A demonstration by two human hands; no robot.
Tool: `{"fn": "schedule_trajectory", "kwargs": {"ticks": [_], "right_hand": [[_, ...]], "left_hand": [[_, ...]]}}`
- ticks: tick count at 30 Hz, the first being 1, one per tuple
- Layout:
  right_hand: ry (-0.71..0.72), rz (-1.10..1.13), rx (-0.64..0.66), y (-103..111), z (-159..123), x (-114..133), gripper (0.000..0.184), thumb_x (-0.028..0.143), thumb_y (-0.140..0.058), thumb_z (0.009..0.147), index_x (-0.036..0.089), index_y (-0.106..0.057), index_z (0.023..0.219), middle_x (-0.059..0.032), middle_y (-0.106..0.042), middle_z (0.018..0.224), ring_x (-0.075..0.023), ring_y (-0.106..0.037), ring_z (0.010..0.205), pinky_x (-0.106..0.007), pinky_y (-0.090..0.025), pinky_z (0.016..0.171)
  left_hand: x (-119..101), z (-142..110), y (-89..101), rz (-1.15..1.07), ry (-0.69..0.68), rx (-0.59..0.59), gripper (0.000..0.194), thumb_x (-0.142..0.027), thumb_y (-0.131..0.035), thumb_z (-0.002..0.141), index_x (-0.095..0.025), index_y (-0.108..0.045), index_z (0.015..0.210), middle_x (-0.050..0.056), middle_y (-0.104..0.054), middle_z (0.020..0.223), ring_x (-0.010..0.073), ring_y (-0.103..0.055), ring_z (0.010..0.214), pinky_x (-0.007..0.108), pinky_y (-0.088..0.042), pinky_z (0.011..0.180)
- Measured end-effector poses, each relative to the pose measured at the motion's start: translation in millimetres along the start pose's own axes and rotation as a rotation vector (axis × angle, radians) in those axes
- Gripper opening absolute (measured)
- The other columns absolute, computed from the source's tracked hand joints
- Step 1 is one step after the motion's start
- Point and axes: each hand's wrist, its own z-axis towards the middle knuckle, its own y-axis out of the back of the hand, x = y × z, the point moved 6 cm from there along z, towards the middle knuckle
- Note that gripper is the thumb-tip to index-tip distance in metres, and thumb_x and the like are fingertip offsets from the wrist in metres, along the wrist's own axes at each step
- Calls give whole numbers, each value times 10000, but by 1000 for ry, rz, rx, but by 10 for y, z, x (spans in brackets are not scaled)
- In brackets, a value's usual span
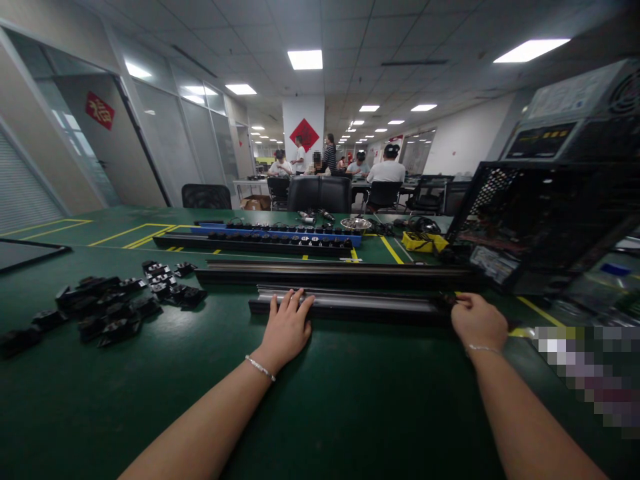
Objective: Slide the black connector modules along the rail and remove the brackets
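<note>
Here, left hand [289, 328] spread on one rail [370, 304], right hand [479, 323] pinching one dark piece [447, 299]

Bright panel lights [305, 60] glow in a tiled ceiling [345, 30]; glass partitions [163, 130] and a grey door [115, 157] with a red sign [99, 111] line the left, a white pillar [305, 109] stands far beyond black chairs [335, 195], a pale wall [460, 137] at far right

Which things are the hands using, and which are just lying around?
Probably part of it:
near black rail, left hand on it, right hand at its end
maybe the loose black pieces

Probably just lying about:
shiny dish
yellow thing
open black case
</note>
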Motion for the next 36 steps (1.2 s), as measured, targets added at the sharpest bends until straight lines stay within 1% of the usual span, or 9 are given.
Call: {"fn": "schedule_trajectory", "kwargs": {"ticks": [4, 10, 16, 21, 27, 36], "right_hand": [[60, 30, -3, 4, -18, 81, 310, 208, -417, 705, 179, -675, 873, -79, -618, 716, -223, -554, 734, -337, -397, 679], [101, 52, 61, -37, -45, 161, 296, 208, -421, 711, 180, -676, 858, -82, -638, 800, -215, -564, 773, -328, -417, 702], [177, 89, 80, -74, -81, 240, 283, 217, -420, 709, 196, -670, 841, -61, -661, 840, -203, -579, 792, -314, -423, 716], [245, 103, 100, -121, -110, 294, 280, 235, -422, 702, 210, -671, 826, -49, -668, 827, -202, -585, 772, -317, -431, 702], [330, 126, 108, -123, -174, 429, 280, 218, -420, 694, 203, -670, 820, -49, -667, 825, -203, -594, 808, -325, -446, 756], [356, 149, 159, -114, -232, 529, 290, 193, -420, 699, 199, -664, 855, -46, -674, 855, -197, -608, 832, -317, -457, 779]], "left_hand": [[1, 3, -1, -2, 5, -1, 505, -291, -462, 816, -285, -408, 1318, 62, -411, 1403, 273, -309, 1313, 546, -197, 1076], [2, 3, -9, -6, 0, -5, 497, -297, -449, 823, -281, -405, 1318, 64, -416, 1399, 274, -311, 1311, 552, -194, 1075], [-4, 5, 2, -1, 5, -6, 503, -288, -468, 810, -286, -417, 1310, 60, -421, 1395, 273, -328, 1301, 543, -207, 1071], [-3, 6, 6, -3, 9, 3, 507, -288, -471, 808, -289, -415, 1312, 61, -421, 1395, 269, -323, 1304, 537, -205, 1075], [6, 6, -4, -12, 7, 1, 502, -294, -459, 816, -290, -411, 1315, 62, -425, 1391, 272, -323, 1303, 546, -208, 1072], [7, 5, -19, -14, 3, 8, 496, -304, -442, 827, -283, -398, 1321, 68, -417, 1396, 274, -319, 1304, 555, -197, 1071]]}}
